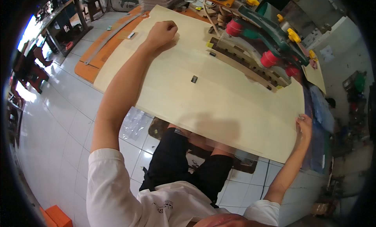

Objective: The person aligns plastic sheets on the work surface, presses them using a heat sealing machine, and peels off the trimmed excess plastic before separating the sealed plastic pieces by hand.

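Note:
A large pale cream sheet point(235, 105), like thin board or card, lies in front of me and overhangs my knees. My left hand point(163, 33) rests at its far left part, fingers curled into a fist; anything inside is hidden. At the right edge of the sheet is my right hand point(304, 127), its fingers bent round that edge. A small dark block point(194, 79) sits near the sheet's middle. Along the far side stands a green machine point(270, 35) with red round knobs, above a slotted wooden bar point(246, 64).
An orange board point(84, 70) with a metal ruler point(107, 43) lies under the sheet's left side. Stacked boards point(160, 0) stand at the back. A clear plastic bag point(135, 123) is below the near edge. Blue plastic sheeting point(319, 109) hangs at the right.

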`<state>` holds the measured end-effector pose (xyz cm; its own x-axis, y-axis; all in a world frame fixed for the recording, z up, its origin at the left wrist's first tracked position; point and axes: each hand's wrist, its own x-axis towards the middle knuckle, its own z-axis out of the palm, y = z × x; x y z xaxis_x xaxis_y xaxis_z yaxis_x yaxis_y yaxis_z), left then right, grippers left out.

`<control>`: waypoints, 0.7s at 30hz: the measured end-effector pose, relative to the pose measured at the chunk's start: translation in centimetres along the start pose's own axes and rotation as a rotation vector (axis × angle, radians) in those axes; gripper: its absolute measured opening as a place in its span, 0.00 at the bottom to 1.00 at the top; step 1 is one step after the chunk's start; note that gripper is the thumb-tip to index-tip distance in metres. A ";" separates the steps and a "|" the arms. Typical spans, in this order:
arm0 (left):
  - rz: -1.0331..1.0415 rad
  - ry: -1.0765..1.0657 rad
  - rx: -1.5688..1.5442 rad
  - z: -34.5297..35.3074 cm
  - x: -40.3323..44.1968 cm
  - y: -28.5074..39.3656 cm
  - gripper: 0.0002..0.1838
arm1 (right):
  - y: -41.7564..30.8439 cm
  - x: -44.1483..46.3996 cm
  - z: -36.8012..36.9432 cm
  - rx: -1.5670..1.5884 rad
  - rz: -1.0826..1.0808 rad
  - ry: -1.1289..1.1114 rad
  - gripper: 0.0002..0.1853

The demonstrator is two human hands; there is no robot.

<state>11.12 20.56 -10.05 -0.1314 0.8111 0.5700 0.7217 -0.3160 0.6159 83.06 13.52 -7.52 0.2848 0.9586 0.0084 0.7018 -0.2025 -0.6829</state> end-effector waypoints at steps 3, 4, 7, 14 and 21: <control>-0.028 -0.037 0.000 -0.3 0.3 -0.1 0.12 | -1.6 -0.6 0.8 -0.092 -0.224 0.075 0.12; -0.049 -0.050 -0.014 -0.7 -0.2 0.9 0.14 | -3.0 -1.5 0.8 -0.111 -0.319 0.132 0.09; 0.105 -0.060 0.114 -0.6 -0.5 0.8 0.15 | -10.6 -9.3 3.2 -0.158 -0.463 0.265 0.06; 0.057 -0.182 0.051 0.1 -0.6 2.1 0.15 | -17.6 -25.7 5.1 -0.443 -1.177 0.166 0.03; 0.163 -0.303 0.094 0.7 -0.4 1.7 0.15 | -14.7 -28.7 1.4 -0.190 -1.479 0.512 0.06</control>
<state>12.88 20.06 -9.63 0.1881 0.8673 0.4610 0.7778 -0.4181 0.4693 63.60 -10.75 1.23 -0.5460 0.1639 0.8216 0.6051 0.7554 0.2514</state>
